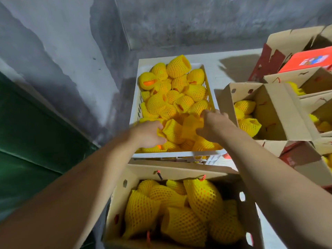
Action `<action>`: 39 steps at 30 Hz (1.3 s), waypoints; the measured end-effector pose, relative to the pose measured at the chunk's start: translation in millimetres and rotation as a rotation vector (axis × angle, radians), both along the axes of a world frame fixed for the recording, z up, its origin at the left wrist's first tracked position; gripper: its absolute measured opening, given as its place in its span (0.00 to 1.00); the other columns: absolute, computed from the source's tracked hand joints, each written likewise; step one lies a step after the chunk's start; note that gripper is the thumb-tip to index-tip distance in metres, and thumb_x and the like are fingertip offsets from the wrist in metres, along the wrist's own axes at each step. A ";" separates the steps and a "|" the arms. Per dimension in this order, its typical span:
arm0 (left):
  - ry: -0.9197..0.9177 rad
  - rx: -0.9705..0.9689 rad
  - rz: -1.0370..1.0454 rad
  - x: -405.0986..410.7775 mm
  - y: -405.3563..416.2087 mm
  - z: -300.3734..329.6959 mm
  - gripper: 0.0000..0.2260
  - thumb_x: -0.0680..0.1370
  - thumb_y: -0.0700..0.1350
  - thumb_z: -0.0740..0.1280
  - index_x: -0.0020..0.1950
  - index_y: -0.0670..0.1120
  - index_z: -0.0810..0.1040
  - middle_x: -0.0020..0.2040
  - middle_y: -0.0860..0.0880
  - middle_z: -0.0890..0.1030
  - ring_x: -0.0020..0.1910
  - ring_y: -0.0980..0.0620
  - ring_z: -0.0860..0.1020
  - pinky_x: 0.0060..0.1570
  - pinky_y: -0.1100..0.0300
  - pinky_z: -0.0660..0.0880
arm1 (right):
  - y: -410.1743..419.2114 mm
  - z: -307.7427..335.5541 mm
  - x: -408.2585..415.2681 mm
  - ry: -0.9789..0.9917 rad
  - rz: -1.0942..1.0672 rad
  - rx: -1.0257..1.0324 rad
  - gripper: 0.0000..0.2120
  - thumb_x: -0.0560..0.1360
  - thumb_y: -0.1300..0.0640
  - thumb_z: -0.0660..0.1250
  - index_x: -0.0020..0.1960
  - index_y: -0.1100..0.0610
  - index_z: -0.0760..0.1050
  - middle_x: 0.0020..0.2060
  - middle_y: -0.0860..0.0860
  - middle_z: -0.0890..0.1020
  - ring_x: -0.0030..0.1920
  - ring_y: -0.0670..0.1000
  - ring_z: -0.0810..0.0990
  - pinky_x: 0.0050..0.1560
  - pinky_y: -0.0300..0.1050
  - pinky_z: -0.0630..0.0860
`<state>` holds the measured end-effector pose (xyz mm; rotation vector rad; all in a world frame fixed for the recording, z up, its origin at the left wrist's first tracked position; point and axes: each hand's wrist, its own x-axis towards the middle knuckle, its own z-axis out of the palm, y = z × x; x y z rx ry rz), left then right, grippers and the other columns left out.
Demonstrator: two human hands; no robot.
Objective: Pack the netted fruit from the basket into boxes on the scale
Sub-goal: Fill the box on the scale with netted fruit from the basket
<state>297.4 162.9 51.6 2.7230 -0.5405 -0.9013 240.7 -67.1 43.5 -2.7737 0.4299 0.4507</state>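
A white plastic basket in the middle holds several fruits in yellow foam nets. My left hand reaches into its near end and grips a netted fruit at its left side. My right hand curls round another netted fruit right beside it. Directly below me stands an open cardboard box with several netted fruits inside. No scale can be seen under it.
To the right stands a second open box with a few netted fruits. More open boxes and a red carton crowd the far right. A grey concrete wall closes the back and left; a green panel lies at the left.
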 end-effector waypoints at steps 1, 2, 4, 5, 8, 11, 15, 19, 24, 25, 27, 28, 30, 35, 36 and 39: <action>0.076 0.122 -0.071 2.8 -4.2 -2.5 0.30 0.82 0.57 0.69 0.82 0.52 0.65 0.81 0.47 0.67 0.76 0.43 0.70 0.70 0.52 0.72 | 5.0 0.1 4.1 0.018 0.056 -0.086 0.32 0.77 0.44 0.70 0.75 0.54 0.64 0.70 0.60 0.68 0.71 0.66 0.66 0.65 0.61 0.71; 0.137 0.210 -0.126 4.9 -8.5 -4.2 0.29 0.82 0.57 0.68 0.81 0.51 0.66 0.79 0.46 0.69 0.75 0.43 0.71 0.69 0.53 0.72 | 12.7 0.8 9.0 0.015 0.132 -0.155 0.35 0.77 0.42 0.70 0.77 0.53 0.62 0.71 0.61 0.66 0.72 0.66 0.64 0.67 0.62 0.69; 0.176 0.295 -0.170 8.5 -16.4 -8.5 0.24 0.82 0.55 0.67 0.76 0.49 0.70 0.71 0.43 0.74 0.67 0.43 0.74 0.60 0.56 0.74 | 33.8 -0.9 21.8 -0.004 0.307 -0.204 0.36 0.77 0.41 0.70 0.79 0.52 0.60 0.72 0.59 0.65 0.74 0.65 0.63 0.69 0.61 0.67; 0.166 0.320 -0.175 10.5 -18.6 -11.5 0.25 0.82 0.55 0.67 0.77 0.48 0.70 0.72 0.43 0.74 0.67 0.42 0.75 0.60 0.55 0.75 | 45.1 -4.3 28.4 0.006 0.377 -0.191 0.36 0.77 0.42 0.69 0.79 0.52 0.60 0.73 0.58 0.66 0.74 0.64 0.63 0.69 0.60 0.67; 0.126 0.439 -0.146 14.1 -19.5 -22.4 0.31 0.82 0.59 0.66 0.80 0.45 0.67 0.77 0.43 0.72 0.71 0.40 0.74 0.68 0.50 0.74 | 71.1 -21.2 43.3 0.090 0.478 -0.152 0.36 0.78 0.46 0.69 0.79 0.54 0.57 0.73 0.57 0.68 0.75 0.63 0.65 0.70 0.59 0.67; 0.119 0.451 -0.087 12.7 -14.9 -36.0 0.32 0.82 0.62 0.64 0.81 0.46 0.67 0.78 0.42 0.71 0.73 0.39 0.72 0.72 0.47 0.72 | 80.1 -46.6 48.5 0.104 0.428 -0.135 0.34 0.79 0.46 0.67 0.79 0.54 0.58 0.74 0.57 0.66 0.75 0.63 0.64 0.72 0.59 0.65; 0.034 0.384 0.006 11.1 -8.8 -41.9 0.37 0.77 0.66 0.69 0.80 0.49 0.66 0.79 0.40 0.66 0.76 0.37 0.68 0.72 0.46 0.72 | 72.8 -68.3 52.6 0.071 0.346 -0.120 0.27 0.81 0.47 0.66 0.76 0.49 0.61 0.72 0.56 0.60 0.73 0.65 0.61 0.71 0.59 0.65; -0.010 0.268 0.155 13.2 0.4 -44.8 0.37 0.73 0.62 0.72 0.77 0.49 0.65 0.74 0.40 0.64 0.69 0.36 0.72 0.64 0.46 0.76 | 44.7 -68.9 61.4 0.084 0.248 0.058 0.26 0.80 0.47 0.64 0.75 0.47 0.60 0.70 0.59 0.63 0.68 0.68 0.69 0.66 0.62 0.71; -0.127 -0.103 0.379 22.8 4.5 -52.1 0.35 0.73 0.66 0.72 0.74 0.50 0.69 0.71 0.46 0.75 0.67 0.41 0.74 0.55 0.52 0.74 | 6.3 -67.9 64.4 0.153 0.104 0.299 0.42 0.74 0.45 0.75 0.79 0.48 0.54 0.72 0.60 0.70 0.66 0.65 0.74 0.58 0.56 0.75; -0.154 -0.136 0.401 24.9 3.8 -54.1 0.36 0.72 0.68 0.72 0.75 0.51 0.70 0.71 0.46 0.75 0.68 0.41 0.74 0.55 0.53 0.73 | 1.6 -69.3 63.8 0.176 0.109 0.273 0.45 0.73 0.43 0.75 0.80 0.47 0.52 0.74 0.59 0.67 0.70 0.66 0.72 0.62 0.59 0.75; -0.130 -0.184 0.446 27.3 3.0 -58.0 0.39 0.72 0.70 0.72 0.77 0.51 0.69 0.74 0.46 0.74 0.70 0.41 0.74 0.57 0.53 0.73 | 2.8 -71.7 60.9 0.225 0.176 0.158 0.49 0.71 0.39 0.76 0.80 0.46 0.48 0.76 0.60 0.66 0.73 0.68 0.69 0.65 0.63 0.73; -0.071 -0.224 0.488 27.5 3.4 -59.2 0.41 0.72 0.69 0.72 0.79 0.51 0.68 0.76 0.46 0.73 0.70 0.41 0.74 0.58 0.53 0.76 | 9.6 -73.1 58.0 0.224 0.222 0.102 0.49 0.71 0.39 0.76 0.79 0.47 0.49 0.72 0.61 0.69 0.72 0.68 0.70 0.64 0.63 0.73; 0.072 -0.350 0.627 25.6 2.5 -59.2 0.41 0.73 0.68 0.73 0.81 0.52 0.66 0.76 0.47 0.71 0.64 0.45 0.75 0.49 0.54 0.80 | 26.7 -75.0 53.2 0.127 0.300 -0.004 0.40 0.72 0.42 0.75 0.73 0.48 0.54 0.62 0.59 0.77 0.69 0.66 0.73 0.65 0.62 0.69; 0.188 -0.595 0.942 23.4 3.0 -39.8 0.30 0.74 0.66 0.73 0.71 0.55 0.72 0.67 0.50 0.74 0.53 0.51 0.77 0.37 0.60 0.73 | 34.5 -47.6 56.0 -0.158 0.210 0.122 0.37 0.65 0.41 0.75 0.65 0.48 0.59 0.51 0.54 0.77 0.61 0.63 0.75 0.58 0.59 0.68; 0.219 -0.640 0.970 22.6 3.5 -33.2 0.27 0.75 0.67 0.73 0.67 0.55 0.73 0.65 0.50 0.75 0.53 0.50 0.78 0.37 0.60 0.73 | 30.9 -37.5 57.8 -0.200 0.108 0.306 0.38 0.65 0.44 0.76 0.67 0.48 0.58 0.50 0.54 0.77 0.58 0.62 0.77 0.56 0.57 0.72; 0.334 -0.780 0.999 12.6 -0.6 -9.8 0.26 0.74 0.68 0.72 0.67 0.55 0.76 0.65 0.48 0.81 0.61 0.44 0.81 0.43 0.58 0.76 | 27.0 -8.2 54.5 -0.270 -0.088 0.811 0.44 0.68 0.53 0.77 0.73 0.49 0.52 0.51 0.54 0.78 0.47 0.56 0.81 0.41 0.52 0.79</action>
